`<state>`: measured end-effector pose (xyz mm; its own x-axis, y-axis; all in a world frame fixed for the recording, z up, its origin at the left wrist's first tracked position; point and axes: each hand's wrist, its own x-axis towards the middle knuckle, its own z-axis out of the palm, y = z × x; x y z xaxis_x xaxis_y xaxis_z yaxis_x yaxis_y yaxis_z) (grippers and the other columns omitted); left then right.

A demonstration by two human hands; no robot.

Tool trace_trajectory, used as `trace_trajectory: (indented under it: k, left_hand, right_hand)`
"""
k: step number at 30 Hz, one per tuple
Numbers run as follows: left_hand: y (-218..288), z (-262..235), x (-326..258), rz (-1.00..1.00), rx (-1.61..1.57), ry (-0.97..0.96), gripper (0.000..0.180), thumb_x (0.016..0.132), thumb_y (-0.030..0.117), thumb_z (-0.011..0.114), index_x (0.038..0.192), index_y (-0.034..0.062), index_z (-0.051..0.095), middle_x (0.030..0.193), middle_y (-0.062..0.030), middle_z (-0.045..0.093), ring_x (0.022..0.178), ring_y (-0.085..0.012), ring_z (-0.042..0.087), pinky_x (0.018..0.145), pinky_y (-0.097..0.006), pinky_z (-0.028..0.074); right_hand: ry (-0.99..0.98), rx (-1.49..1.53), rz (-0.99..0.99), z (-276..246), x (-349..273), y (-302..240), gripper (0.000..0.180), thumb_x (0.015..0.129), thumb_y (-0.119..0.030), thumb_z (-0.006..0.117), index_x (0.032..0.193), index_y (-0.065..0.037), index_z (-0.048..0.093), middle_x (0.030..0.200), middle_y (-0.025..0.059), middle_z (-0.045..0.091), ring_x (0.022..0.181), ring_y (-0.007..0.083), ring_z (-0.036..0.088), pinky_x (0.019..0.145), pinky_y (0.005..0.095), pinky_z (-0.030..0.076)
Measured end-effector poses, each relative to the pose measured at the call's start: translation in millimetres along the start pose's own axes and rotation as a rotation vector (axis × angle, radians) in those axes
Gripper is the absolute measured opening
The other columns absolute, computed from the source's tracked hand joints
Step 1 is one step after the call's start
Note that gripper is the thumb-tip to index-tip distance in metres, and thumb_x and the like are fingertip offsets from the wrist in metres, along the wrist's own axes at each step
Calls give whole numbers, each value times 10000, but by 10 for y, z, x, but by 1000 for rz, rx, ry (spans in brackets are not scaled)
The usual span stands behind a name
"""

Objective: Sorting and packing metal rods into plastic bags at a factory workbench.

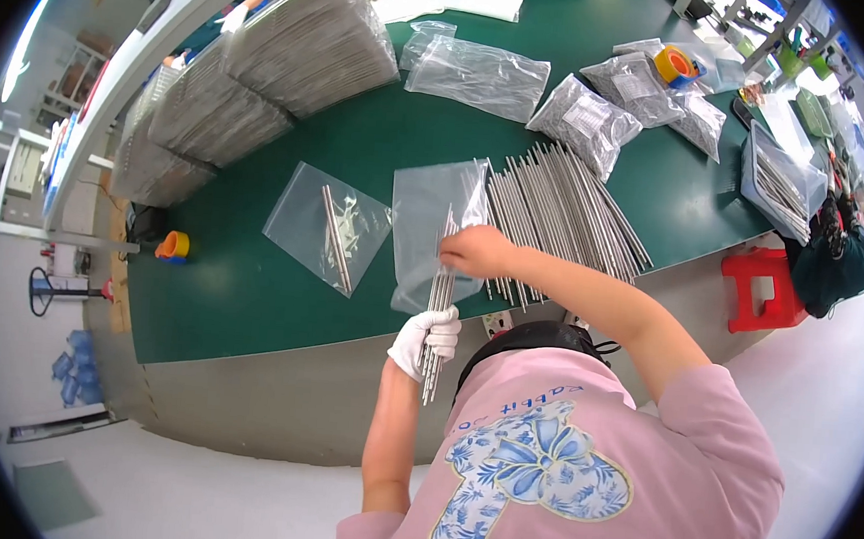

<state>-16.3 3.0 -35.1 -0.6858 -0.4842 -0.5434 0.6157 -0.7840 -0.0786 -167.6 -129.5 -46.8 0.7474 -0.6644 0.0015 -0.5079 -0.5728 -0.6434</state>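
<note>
I count two hands at one bundle of metal rods (441, 292), its pieces too overlapped to number. Its long axis points away from the person, the far part over a flat clear bag (417, 196), the near ends past the edge of the green surface (248, 322). The gloved left hand (427, 340) wraps its fingers round the near part, forearm straight behind; the bare right hand (477, 251) reaches from the right, elbow bent, fingers curled together; whether they pinch rods, I can't tell. Beside lies one row of loose rods (561, 213).
</note>
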Motion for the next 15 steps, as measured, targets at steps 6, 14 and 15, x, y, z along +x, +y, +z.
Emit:
trace_trajectory:
  k: [6, 14, 15]
  left_hand:
    - [51, -79, 191, 278, -409, -86, 148, 821, 93, 443, 678, 99, 407, 514, 51, 312, 425, -49, 315, 413, -208, 307]
    - [246, -587, 431, 609, 164, 445, 203, 795, 99, 591, 989, 81, 533, 618, 0, 493, 520, -80, 480, 454, -217, 404]
    - [247, -569, 437, 674, 355, 644, 188, 790, 86, 595, 970, 69, 543, 640, -18, 523, 554, -100, 526, 465, -231, 427]
  right_hand:
    - [51, 40, -168, -81, -359, -452, 128, 766, -234, 518, 754, -107, 532, 650, 107, 572, 626, 331, 564, 549, 438, 428]
    - [142, -13, -186, 141, -690, -351, 134, 802, -250, 524, 755, -126, 538, 616, 81, 557, 554, 301, 559, 476, 413, 430]
    - [133, 1, -149, 118, -723, -360, 145, 805, -255, 524, 754, -121, 545, 618, 87, 562, 556, 302, 559, 487, 413, 433]
